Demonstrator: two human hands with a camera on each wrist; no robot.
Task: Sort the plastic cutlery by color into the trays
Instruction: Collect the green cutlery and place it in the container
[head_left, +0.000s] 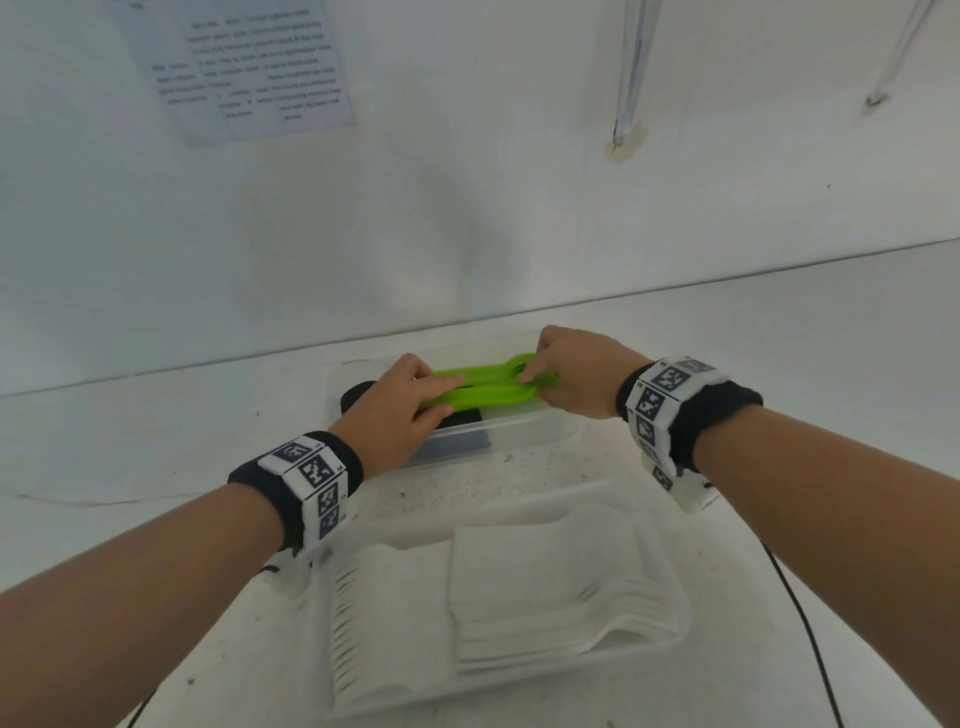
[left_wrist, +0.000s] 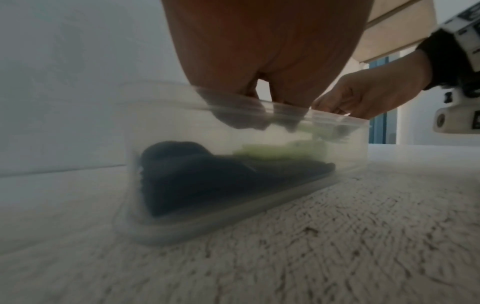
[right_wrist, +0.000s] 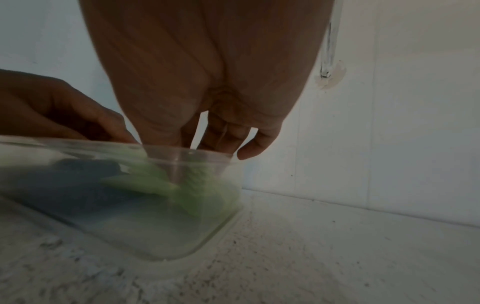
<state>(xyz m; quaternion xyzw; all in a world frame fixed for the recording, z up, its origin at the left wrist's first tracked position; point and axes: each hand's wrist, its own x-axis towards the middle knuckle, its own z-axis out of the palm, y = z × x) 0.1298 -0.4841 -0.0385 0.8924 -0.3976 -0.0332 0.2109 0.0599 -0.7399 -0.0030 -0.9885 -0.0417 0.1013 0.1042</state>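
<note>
A bundle of bright green cutlery (head_left: 485, 388) lies lengthwise over black cutlery (head_left: 357, 393) in a clear tub (head_left: 519, 422) at the far side. My left hand (head_left: 441, 397) holds the bundle's left end, index finger laid along the top. Over at the other end, my right hand (head_left: 535, 382) pinches it with curled fingers. Through the tub wall (left_wrist: 350, 144) in the left wrist view show the black pile (left_wrist: 207, 176), green pieces (left_wrist: 280, 152) and my left fingers (left_wrist: 241, 121). The right wrist view has my right fingers (right_wrist: 221, 133) dipping below the rim onto green cutlery (right_wrist: 161, 181).
A second clear tray (head_left: 680, 608) sits nearer to me, filled with white forks (head_left: 363, 623) and white spoons (head_left: 545, 597). The wall rises just behind the tub. A black cable (head_left: 800, 623) runs along the table on the right.
</note>
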